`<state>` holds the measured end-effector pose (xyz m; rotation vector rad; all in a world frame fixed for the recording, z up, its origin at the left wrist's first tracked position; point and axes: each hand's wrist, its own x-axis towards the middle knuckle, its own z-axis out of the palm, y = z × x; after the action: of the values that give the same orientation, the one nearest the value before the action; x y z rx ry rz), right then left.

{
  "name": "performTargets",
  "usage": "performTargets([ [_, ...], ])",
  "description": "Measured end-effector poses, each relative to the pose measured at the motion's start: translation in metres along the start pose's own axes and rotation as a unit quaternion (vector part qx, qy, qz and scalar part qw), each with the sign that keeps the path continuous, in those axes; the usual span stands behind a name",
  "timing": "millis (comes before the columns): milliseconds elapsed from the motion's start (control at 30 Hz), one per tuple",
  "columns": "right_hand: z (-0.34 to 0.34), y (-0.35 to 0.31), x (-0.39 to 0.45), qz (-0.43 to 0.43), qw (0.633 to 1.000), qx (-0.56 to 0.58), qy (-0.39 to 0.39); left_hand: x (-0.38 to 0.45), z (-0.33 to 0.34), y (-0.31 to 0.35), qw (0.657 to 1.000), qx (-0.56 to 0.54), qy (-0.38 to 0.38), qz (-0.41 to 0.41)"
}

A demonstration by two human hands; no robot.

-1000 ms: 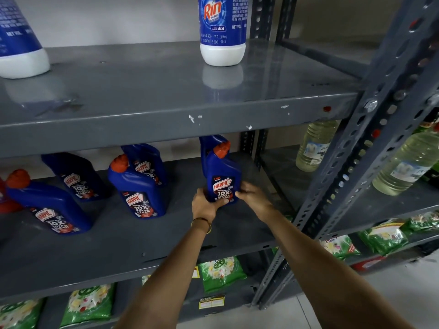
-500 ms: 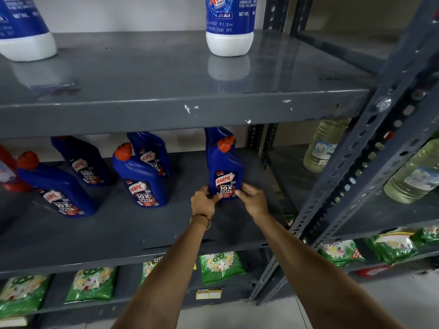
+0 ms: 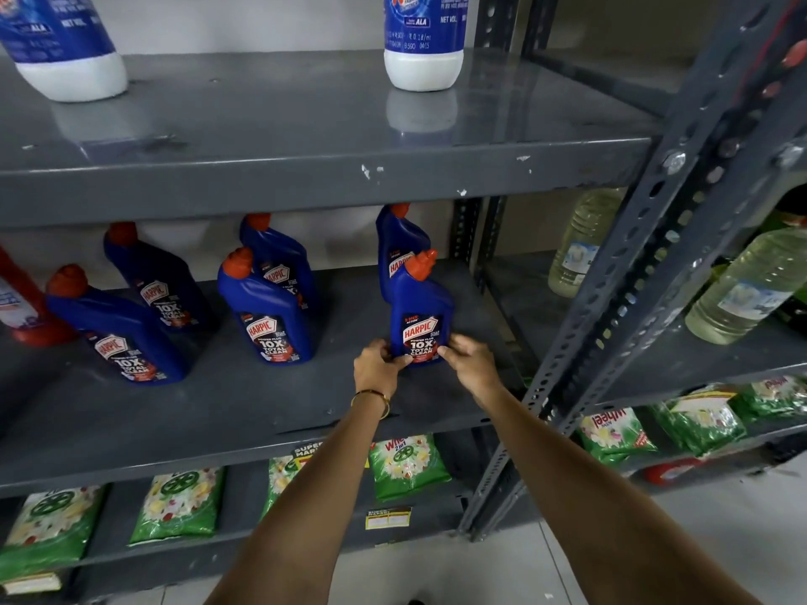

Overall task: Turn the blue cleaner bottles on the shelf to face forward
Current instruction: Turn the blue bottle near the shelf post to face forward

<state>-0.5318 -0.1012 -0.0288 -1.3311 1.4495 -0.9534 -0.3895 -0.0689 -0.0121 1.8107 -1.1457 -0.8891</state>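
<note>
Several blue Harpic cleaner bottles with orange caps stand on the grey middle shelf [image 3: 244, 403]. The front right bottle [image 3: 420, 312] stands upright with its label toward me. My left hand [image 3: 376, 364] pinches its lower left corner and my right hand [image 3: 469, 359] pinches its lower right corner. A second bottle [image 3: 395, 251] stands right behind it. A pair of bottles [image 3: 266, 307] stands in the middle and another pair [image 3: 118, 329] at the left, labels angled toward me.
Two white-and-blue Rin bottles [image 3: 423, 41] stand on the shelf above. A red bottle [image 3: 22, 303] is at the far left. Clear oil bottles [image 3: 751, 290] fill the neighbouring rack on the right. Green detergent packets [image 3: 406, 462] lie on the bottom shelves. A perforated steel upright [image 3: 611, 307] runs beside my right arm.
The front right bottle has been pushed slightly deeper onto the shelf and set squarer, with both hands staying on its base. My head has risen, so the shelves sit lower in view.
</note>
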Motion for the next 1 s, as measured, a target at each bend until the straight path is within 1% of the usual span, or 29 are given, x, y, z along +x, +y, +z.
performTargets([
  [100, -0.002, 0.002, -0.011, 0.018, 1.000, 0.003, -0.001, -0.009, -0.002, -0.003, 1.000, 0.017, -0.009, 0.009],
  [333, -0.007, 0.007, -0.038, 0.031, 0.999, 0.022, 0.008, -0.033, -0.005, -0.009, 1.000, -0.003, -0.028, 0.011],
  [733, -0.016, 0.010, -0.064, 0.004, 1.000, 0.014, 0.000, -0.057, -0.007, -0.013, 0.999, 0.031, -0.033, 0.015],
  [1000, -0.021, 0.011, -0.070, -0.011, 0.999, -0.030, -0.004, -0.066, -0.008, -0.013, 0.999, 0.042, -0.026, 0.018],
])
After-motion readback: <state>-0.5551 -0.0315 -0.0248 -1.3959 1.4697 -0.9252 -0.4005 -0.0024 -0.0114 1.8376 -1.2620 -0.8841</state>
